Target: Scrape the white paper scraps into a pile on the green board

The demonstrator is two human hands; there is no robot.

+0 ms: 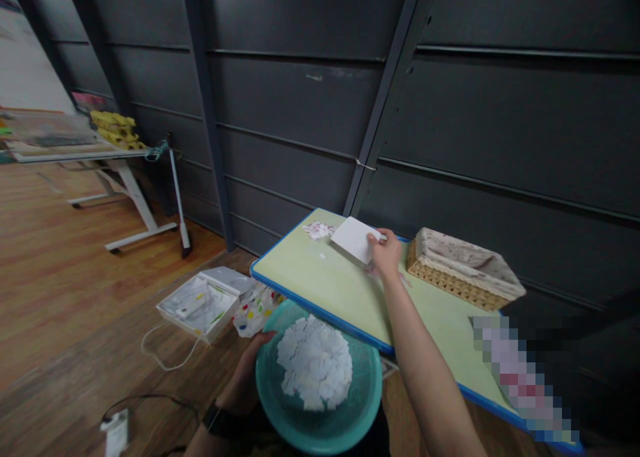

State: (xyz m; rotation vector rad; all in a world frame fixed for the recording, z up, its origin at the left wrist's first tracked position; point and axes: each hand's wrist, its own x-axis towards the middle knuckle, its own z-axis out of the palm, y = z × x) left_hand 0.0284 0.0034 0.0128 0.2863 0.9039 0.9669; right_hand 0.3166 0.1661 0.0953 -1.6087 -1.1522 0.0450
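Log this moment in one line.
left hand: holding green basket | right hand: holding white card over table | green basket: white paper scraps inside | table: wicker basket, more scraps

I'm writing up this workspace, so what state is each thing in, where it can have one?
Right hand: closed on the white card
White card: held over the table; contact unclear
Left hand: gripping the green basket
Green basket: partly filled
Paper scraps: heaped inside it
Loose scraps: scattered on the table
Wicker basket: open-topped, cloth-lined
White box: open, on the floor
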